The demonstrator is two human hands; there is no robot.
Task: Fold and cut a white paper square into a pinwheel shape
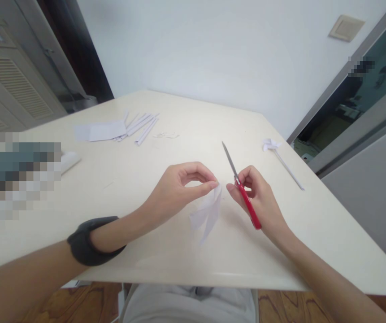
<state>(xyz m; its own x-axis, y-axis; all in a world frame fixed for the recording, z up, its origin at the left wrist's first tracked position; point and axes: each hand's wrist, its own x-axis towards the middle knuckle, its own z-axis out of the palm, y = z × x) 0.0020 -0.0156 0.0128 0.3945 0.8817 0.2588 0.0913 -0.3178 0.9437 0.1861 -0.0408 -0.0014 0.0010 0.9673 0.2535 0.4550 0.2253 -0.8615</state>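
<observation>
A wide cream table (119,188) filled the view, seen from above by a seated person. At its far left lay a flat sheet of paper (103,131) with a loose bundle of paper strips (142,126) just beside it. At the far right edge rested a small paper pinwheel (282,160) on a thin stick.

Near the middle, the left hand (175,190) pinched the top corner of a small piece of paper (208,213) between thumb and forefinger, so it drooped toward the table. It looked very light, thin and limp, easily creased or torn, best held by a corner or edge close to any cut.

The right hand (256,197) was closed around the red handles of the scissors (241,188), blades together and pointing away, just right of the paper and apart from it.
</observation>
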